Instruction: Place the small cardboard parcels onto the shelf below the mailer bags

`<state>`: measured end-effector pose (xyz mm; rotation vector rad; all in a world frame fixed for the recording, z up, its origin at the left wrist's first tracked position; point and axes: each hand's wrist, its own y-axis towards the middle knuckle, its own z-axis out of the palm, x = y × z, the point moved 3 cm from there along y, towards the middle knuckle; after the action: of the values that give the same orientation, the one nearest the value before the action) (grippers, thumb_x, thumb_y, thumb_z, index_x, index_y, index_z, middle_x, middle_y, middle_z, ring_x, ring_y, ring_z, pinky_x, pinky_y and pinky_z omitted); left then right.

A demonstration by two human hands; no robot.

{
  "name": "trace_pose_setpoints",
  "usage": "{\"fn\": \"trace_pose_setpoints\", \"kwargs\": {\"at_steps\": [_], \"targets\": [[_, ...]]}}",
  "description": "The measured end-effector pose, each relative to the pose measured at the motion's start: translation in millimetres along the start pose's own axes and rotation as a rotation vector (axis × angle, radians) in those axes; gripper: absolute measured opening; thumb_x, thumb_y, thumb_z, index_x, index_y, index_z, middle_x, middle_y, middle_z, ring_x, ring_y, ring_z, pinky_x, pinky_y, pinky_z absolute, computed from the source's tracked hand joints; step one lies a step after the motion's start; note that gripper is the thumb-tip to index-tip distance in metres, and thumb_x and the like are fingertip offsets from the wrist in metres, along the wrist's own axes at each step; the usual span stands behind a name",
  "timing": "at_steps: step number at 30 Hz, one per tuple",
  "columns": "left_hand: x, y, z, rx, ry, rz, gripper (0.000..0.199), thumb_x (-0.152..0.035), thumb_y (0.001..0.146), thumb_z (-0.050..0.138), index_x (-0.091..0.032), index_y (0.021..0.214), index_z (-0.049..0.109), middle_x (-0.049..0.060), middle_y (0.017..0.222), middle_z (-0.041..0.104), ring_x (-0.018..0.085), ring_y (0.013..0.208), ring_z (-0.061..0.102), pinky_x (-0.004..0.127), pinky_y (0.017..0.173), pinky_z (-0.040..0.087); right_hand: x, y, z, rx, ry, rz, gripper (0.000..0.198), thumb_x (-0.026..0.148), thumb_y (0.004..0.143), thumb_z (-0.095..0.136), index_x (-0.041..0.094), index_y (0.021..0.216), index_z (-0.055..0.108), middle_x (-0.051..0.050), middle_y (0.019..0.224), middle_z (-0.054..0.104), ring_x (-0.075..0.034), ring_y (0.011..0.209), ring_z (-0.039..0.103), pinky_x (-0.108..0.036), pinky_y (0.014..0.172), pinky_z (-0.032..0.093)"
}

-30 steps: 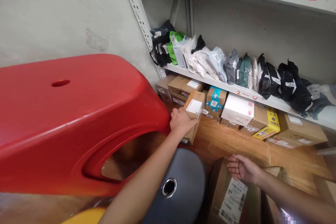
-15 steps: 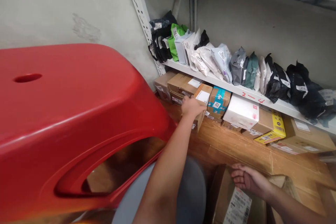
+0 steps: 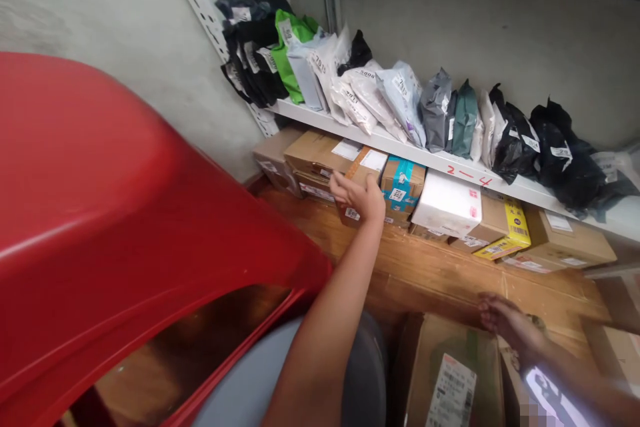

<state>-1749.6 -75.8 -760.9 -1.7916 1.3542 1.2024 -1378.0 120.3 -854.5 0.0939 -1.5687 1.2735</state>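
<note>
our left hand (image 3: 356,197) reaches far forward under the white shelf (image 3: 440,161) and rests against a small brown carton with a white label (image 3: 367,165); the fingers are spread over its front face, touching it rather than gripping it. that carton stands in the row of boxes below the shelf, between a flat brown carton (image 3: 313,150) on its left and a box with teal tape (image 3: 403,183) on its right, with a white box (image 3: 447,203) further along. our right hand (image 3: 507,321) sits low at the near right, fingers loosely curled and holding nothing, just over the far edge of a large cardboard box with a shipping label (image 3: 450,373). on the shelf above stands a row of poly mailer bags (image 3: 400,97), black, green, white and grey, leaning on each other. a red plastic stool (image 3: 125,227) fills the left of the view, with a grey stool (image 3: 250,390) partly under it. the boxes rest on flattened brown cardboard (image 3: 450,273).
</note>
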Motion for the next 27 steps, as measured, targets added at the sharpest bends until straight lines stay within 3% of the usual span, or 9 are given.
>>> {"fn": "trace_pose_setpoints", "kwargs": {"at_steps": [4,8,13,16,19,22,27], "targets": [[1.7,19.8,19.0,0.187,-0.002,0.293,0.05,-0.009,0.088,0.048,-0.017,0.134,0.064,0.013,0.151,0.052,0.025,0.156,0.023,0.041,0.129,0.02,18.4,7.8,-33.9,-0.204,-0.032,-0.172,0.036,0.04,0.062,0.087,0.026,0.091,0.071,-0.003,0.072,0.069,-0.021,0.065,0.064,-0.036,0.064,0.054],[3.7,32.8,34.4,0.358,-0.014,0.437,0.04,-0.006,0.082,0.054,-0.022,0.109,0.078,0.01,0.135,0.065,0.024,0.152,0.031,0.039,0.128,0.025,37.3,10.4,-53.8,-0.326,-0.215,-0.219,0.033,0.047,0.065,0.08,0.024,0.087,0.072,-0.007,0.082,0.071,-0.023,0.072,0.066,-0.037,0.069,0.054],[0.5,40.1,40.4,0.489,-0.052,0.531,0.034,-0.009,0.077,0.059,-0.024,0.098,0.08,0.008,0.141,0.063,0.031,0.154,0.025,0.048,0.129,0.023,71.7,35.0,-96.1,-0.582,-0.309,-0.267,0.018,0.031,0.072,0.076,0.022,0.083,0.065,-0.005,0.082,0.068,-0.021,0.074,0.064,-0.035,0.07,0.052],[-3.3,37.2,38.4,0.537,-0.094,0.572,0.038,-0.012,0.079,0.055,-0.022,0.106,0.078,0.009,0.136,0.066,0.029,0.149,0.038,0.046,0.127,0.028,97.7,48.6,-122.3,-0.711,-0.349,-0.319,0.018,0.025,0.082,0.073,0.018,0.095,0.062,-0.005,0.096,0.068,-0.02,0.083,0.064,-0.035,0.076,0.053],[-8.7,32.5,39.5,0.538,-0.134,0.584,0.042,-0.011,0.08,0.05,-0.019,0.112,0.076,0.01,0.131,0.067,0.024,0.141,0.049,0.037,0.124,0.033,115.6,50.4,-139.9,-0.751,-0.378,-0.346,0.02,0.023,0.088,0.072,0.017,0.104,0.062,-0.007,0.112,0.067,-0.02,0.095,0.064,-0.037,0.083,0.055],[-13.4,34.9,46.5,0.488,-0.147,0.523,0.043,-0.009,0.077,0.05,-0.014,0.113,0.075,0.014,0.127,0.067,0.026,0.135,0.055,0.036,0.121,0.036,114.0,42.4,-149.6,-0.755,-0.417,-0.335,0.021,0.021,0.088,0.073,0.016,0.106,0.062,-0.007,0.112,0.066,-0.022,0.098,0.064,-0.04,0.087,0.056],[-17.1,46.5,56.4,0.408,-0.156,0.418,0.05,-0.003,0.075,0.052,-0.011,0.122,0.069,0.015,0.132,0.063,0.025,0.13,0.058,0.034,0.12,0.038,76.1,28.2,-155.5,-0.697,-0.442,-0.264,0.018,0.013,0.085,0.075,0.015,0.098,0.063,-0.004,0.104,0.066,-0.02,0.092,0.064,-0.038,0.084,0.056]]}}
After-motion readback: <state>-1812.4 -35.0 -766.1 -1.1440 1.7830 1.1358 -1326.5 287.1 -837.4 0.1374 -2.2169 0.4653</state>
